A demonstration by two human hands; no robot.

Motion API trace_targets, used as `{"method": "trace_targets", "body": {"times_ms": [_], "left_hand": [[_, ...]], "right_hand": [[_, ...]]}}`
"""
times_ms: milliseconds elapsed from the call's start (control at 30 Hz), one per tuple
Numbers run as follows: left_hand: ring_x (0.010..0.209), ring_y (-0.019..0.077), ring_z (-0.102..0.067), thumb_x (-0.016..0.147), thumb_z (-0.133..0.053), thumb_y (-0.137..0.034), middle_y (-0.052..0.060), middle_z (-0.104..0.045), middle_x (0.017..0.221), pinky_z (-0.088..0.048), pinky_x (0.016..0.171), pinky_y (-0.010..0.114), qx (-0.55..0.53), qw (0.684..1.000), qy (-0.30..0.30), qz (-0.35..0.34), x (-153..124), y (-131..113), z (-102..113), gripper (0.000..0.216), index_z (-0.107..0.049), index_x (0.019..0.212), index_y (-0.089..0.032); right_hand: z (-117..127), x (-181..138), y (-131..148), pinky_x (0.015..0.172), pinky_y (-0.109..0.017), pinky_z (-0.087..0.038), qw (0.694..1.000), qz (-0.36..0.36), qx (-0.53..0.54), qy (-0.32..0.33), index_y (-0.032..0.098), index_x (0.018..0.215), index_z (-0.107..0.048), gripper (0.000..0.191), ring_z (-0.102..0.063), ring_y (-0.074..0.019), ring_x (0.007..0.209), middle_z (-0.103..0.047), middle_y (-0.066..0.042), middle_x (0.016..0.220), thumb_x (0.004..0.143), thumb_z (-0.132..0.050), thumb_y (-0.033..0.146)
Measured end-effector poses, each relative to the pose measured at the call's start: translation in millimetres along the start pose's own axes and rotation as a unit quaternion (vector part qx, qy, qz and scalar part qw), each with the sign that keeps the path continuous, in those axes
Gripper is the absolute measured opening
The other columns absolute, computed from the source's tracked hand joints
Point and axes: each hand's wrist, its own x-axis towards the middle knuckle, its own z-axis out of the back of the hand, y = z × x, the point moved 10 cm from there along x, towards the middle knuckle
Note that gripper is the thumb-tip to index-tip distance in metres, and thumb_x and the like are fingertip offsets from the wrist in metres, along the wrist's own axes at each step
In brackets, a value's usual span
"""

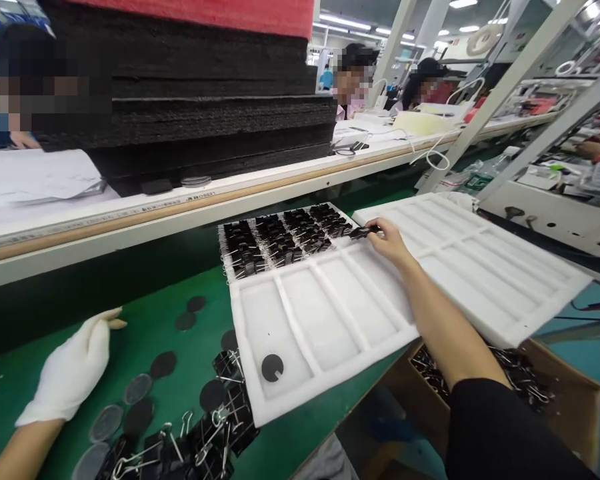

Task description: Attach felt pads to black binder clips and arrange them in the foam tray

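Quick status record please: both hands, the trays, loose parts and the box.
Left hand: gloved, fingers extended, nothing visible held; contact with green table unclear
Right hand: bare, fingers on black clip at the packed section's right end
Near tray: white foam; packed clips fill its far section, one disc in the near section's leftmost compartment
Second tray: white foam, right of the first
Loose parts: clips and discs left of the near tray
Cardboard box: below, holding more clips
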Motion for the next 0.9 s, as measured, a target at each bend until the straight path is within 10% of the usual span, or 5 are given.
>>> {"method": "trace_targets", "body": {"times_ms": [200,367,900], "left_hand": [[0.095,0.0251,-0.065,0.097,-0.026,-0.054,-0.021,-0.071,0.118,-0.051,0.085,0.04,0.019,1.0,0.008,-0.005,2,7,-5,0.035,-0.047,0.125,-0.052],[0.101,0.0254,-0.066,0.097,-0.026,-0.054,-0.019,-0.071,0.12,-0.052,0.089,0.041,0.032,0.999,-0.002,-0.015,4,12,-7,0.036,-0.048,0.126,-0.05],[0.116,0.0266,-0.068,0.1,-0.025,-0.052,-0.005,-0.073,0.127,-0.051,0.091,0.036,0.062,0.998,0.009,-0.029,6,6,-9,0.046,-0.053,0.134,-0.038]], "right_hand": [[-40,-6,-3,0.109,-0.056,-0.032,0.992,0.073,-0.057,0.087,0.023,0.114,-0.067,0.034,-0.05,-0.0317,0.123,-0.064,-0.014,0.123,0.086,-0.047,0.024],[-34,-10,1,0.106,-0.057,-0.037,0.991,0.073,-0.113,0.021,0.023,0.138,-0.06,0.053,-0.043,-0.0365,0.131,-0.047,-0.019,0.14,0.086,-0.056,0.033],[-33,-6,-11,0.101,-0.045,-0.053,0.994,0.113,0.006,0.0,0.023,0.111,-0.073,0.035,-0.066,-0.0263,0.104,-0.063,-0.01,0.115,0.079,-0.059,0.025]]}}
